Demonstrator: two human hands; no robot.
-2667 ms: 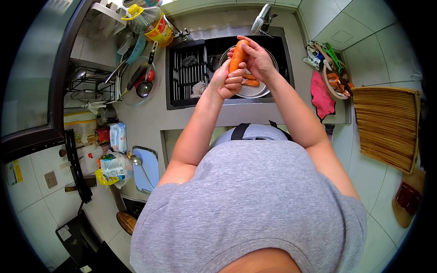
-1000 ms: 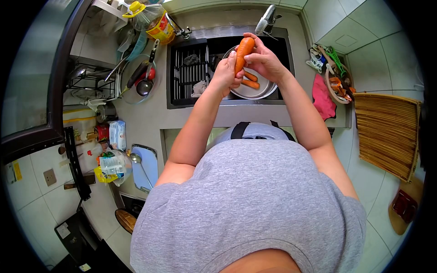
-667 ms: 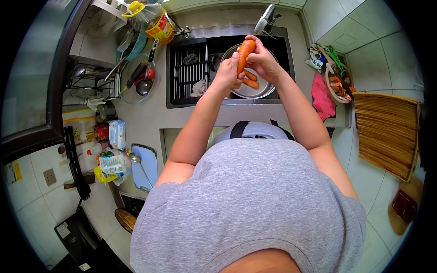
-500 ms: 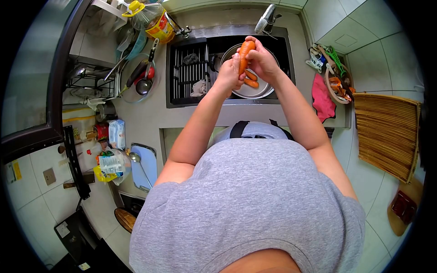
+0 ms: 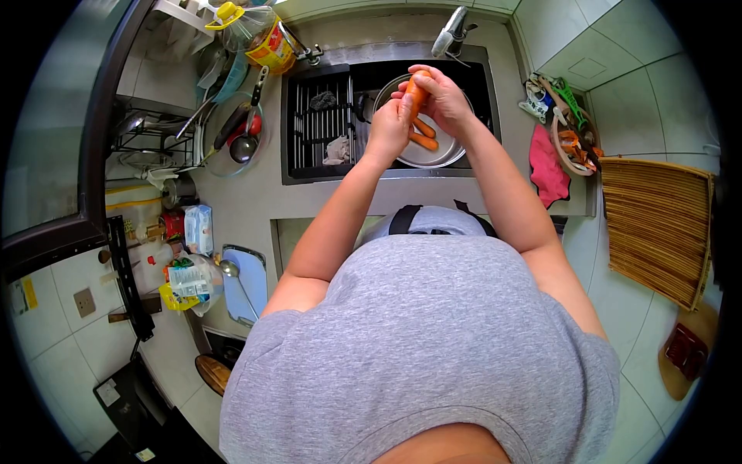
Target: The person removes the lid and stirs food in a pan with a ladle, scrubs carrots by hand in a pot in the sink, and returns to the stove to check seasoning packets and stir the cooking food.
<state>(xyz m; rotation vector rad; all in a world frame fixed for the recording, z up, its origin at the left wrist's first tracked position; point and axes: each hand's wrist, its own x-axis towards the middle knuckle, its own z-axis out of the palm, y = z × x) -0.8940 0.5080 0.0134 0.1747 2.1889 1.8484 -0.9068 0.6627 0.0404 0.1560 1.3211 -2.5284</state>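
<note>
Between my two hands is an orange carrot (image 5: 416, 96), held over a metal pan (image 5: 437, 160) in the black sink (image 5: 485, 108). My left hand (image 5: 389, 126) closes on its lower left side. Fingers of my right hand (image 5: 442, 99) wrap its upper end from the right and cover part of it. Two more carrots (image 5: 423, 140) lie in the pan just below my hands. The faucet (image 5: 451, 32) stands behind the sink, its spout above the sink's back edge.
A slatted drying rack (image 5: 317, 124) with a rag (image 5: 337, 151) and a dark scrubber (image 5: 323, 100) fills the sink's left half. Left of it are a glass bowl (image 5: 261, 151) with ladles and an oil bottle (image 5: 267, 39). A pink cloth (image 5: 547, 170) and a basket (image 5: 568, 143) sit right.
My right hand has shifted its grip and now covers more of the carrot's upper end. The held carrot has dropped slightly lower. The carrots in the pan stay in place.
</note>
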